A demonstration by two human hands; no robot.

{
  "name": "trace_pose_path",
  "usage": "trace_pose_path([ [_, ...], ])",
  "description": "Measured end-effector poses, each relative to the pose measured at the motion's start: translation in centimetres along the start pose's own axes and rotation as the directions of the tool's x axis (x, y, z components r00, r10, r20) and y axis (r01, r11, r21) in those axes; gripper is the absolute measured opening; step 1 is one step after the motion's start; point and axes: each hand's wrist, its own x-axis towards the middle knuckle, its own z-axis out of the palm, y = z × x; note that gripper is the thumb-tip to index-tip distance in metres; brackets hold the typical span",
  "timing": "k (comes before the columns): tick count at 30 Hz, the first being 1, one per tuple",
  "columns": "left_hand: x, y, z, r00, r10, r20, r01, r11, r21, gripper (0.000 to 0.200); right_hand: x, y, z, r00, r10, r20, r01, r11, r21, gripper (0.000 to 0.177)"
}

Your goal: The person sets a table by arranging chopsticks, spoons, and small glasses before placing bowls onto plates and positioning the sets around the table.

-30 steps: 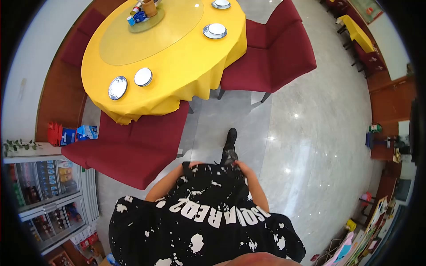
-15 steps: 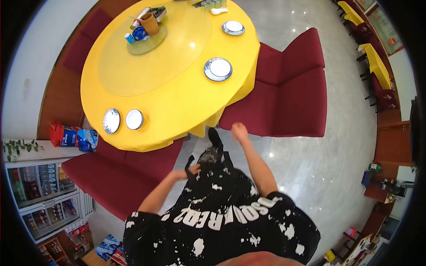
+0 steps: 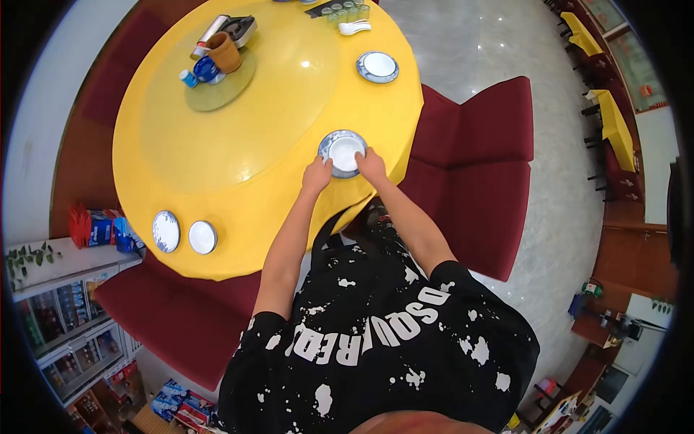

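Note:
My left hand (image 3: 317,174) and my right hand (image 3: 371,166) are at opposite sides of a small white bowl or plate (image 3: 345,153), which rests on a blue-patterned plate (image 3: 330,139) near the edge of the round yellow table (image 3: 289,210). The fingers of both hands are closed around the rims; which rim each one grips is hard to tell. To the left on the table lie a patterned plate (image 3: 166,231) and a small white dish (image 3: 203,237), side by side. Another stacked plate set (image 3: 378,66) lies farther back on the right.
Dark red chairs stand at the right (image 3: 473,188) and lower left (image 3: 181,311) of the table. A glass turntable carries a brown pot (image 3: 223,54), a blue container (image 3: 206,69) and a stove (image 3: 239,30). Glasses (image 3: 347,12) and white spoons (image 3: 354,27) sit at the back.
Both hands have moved from beside my body up to the plate set at the table's near right edge. The view has shifted as my body came closer to the table.

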Motion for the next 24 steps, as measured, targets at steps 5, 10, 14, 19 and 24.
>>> trace_pose_path([
  [5, 6.5, 0.4, 4.7, 0.993, -0.111, 0.035, 0.114, 0.988, -0.107, 0.041, 3.7, 1.4, -0.4, 0.986, -0.097, 0.137, 0.103, 0.994, -0.042, 0.028],
  [10, 13.7, 14.6, 1.1, 0.988, 0.087, -0.125, -0.107, 0.981, -0.163, 0.031, 15.9, -0.9, -8.0, 0.996, -0.089, -0.006, 0.089, 0.989, 0.118, 0.027],
  [14, 25.8, 20.9, 4.3, 0.966, 0.152, -0.209, -0.179, 0.977, -0.114, 0.034, 28.1, -0.3, -10.6, 0.993, -0.114, -0.026, 0.114, 0.993, -0.024, 0.032],
  [19, 34.2, 21.9, 8.2, 0.991, -0.003, -0.137, 0.016, 0.996, 0.092, 0.039, 37.6, 1.4, -9.5, 0.985, -0.150, 0.080, 0.159, 0.980, -0.119, 0.036],
  [24, 33.4, 22.6, 7.4, 0.987, -0.142, -0.072, 0.146, 0.987, 0.060, 0.041, 38.4, -1.0, -11.1, 0.964, -0.104, 0.245, 0.200, 0.889, -0.412, 0.046],
])
